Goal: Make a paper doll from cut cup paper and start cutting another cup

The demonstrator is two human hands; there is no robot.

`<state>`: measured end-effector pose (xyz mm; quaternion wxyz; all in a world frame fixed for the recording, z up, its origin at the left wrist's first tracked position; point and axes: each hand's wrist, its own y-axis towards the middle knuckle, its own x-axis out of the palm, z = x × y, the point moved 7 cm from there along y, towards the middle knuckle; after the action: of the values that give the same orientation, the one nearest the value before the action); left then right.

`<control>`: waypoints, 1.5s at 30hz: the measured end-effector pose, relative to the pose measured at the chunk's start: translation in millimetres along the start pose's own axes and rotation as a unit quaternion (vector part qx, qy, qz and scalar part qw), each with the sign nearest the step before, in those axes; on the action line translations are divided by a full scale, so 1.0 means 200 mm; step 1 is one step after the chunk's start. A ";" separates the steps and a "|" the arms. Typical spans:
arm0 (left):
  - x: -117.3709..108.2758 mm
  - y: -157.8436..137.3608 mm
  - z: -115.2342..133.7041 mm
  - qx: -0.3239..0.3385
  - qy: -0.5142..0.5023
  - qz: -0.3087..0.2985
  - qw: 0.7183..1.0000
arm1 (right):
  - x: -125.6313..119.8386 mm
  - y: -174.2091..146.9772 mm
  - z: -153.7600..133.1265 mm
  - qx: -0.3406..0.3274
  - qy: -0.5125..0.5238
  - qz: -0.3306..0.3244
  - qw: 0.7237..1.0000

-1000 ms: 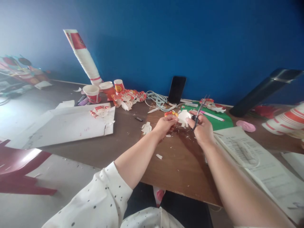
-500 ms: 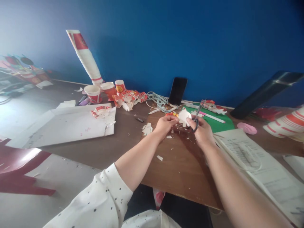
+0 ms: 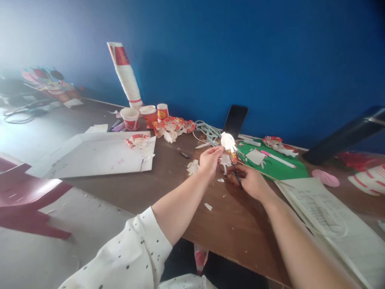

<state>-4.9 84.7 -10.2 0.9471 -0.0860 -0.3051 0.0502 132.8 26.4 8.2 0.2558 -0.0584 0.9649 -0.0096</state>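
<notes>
My left hand (image 3: 211, 159) pinches a white paper cutout (image 3: 228, 141) by its lower left edge and holds it up over the table. In my right hand (image 3: 251, 180) is a pair of scissors (image 3: 237, 176), tilted up towards the cutout; the fingers hide most of the handles. Between the two hands, just below the cutout, is a paper scrap (image 3: 225, 160) with a red and yellow printed part; I cannot tell whether it is joined to the cutout. Another white cutout (image 3: 193, 167) lies on the table left of my left hand.
Paper cups (image 3: 130, 119) and a leaning stack of cups (image 3: 128, 78) stand at the back left, beside a pile of red-and-white scraps (image 3: 173, 129). A phone (image 3: 236, 120) leans on the wall. Green paper (image 3: 279, 169) with pens, written sheets (image 3: 327, 208) and a black cylinder (image 3: 343, 136) are on the right.
The cutout has moved up and left and is turned, held by my left hand alone now. My right hand has dropped with the scissors. The view has shifted slightly left.
</notes>
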 end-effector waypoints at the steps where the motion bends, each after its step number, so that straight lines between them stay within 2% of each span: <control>1: 0.00 0.00 0.00 0.000 -0.005 0.000 1.000 | 0.00 0.00 0.00 -0.006 -0.004 0.000 1.000; 9: -0.01 -0.01 0.02 -0.003 -0.043 0.019 0.999 | 0.00 0.01 0.03 -0.046 -0.079 0.007 0.996; 13: -0.01 -0.01 0.02 -0.006 -0.031 0.011 0.999 | 0.01 0.01 0.03 -0.063 -0.075 0.018 0.995; 28: 0.03 -0.05 0.02 0.022 0.068 -0.033 0.997 | -0.01 0.01 -0.01 -0.039 -0.073 0.073 0.994; 35: 0.06 -0.06 0.02 0.031 0.172 -0.067 0.982 | 0.00 0.00 -0.03 -0.002 0.029 0.051 0.998; 40: 0.07 -0.05 0.01 0.016 0.186 -0.090 0.978 | 0.00 -0.01 -0.07 -0.005 0.075 0.025 0.997; 45: 0.08 -0.07 0.01 0.001 0.173 -0.119 0.978 | 0.00 -0.02 -0.04 0.006 0.123 0.008 0.992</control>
<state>6.8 74.2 3.4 0.9848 -0.0560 -0.1448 -0.0784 129.1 22.8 14.3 0.1357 -0.0478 0.9894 -0.0208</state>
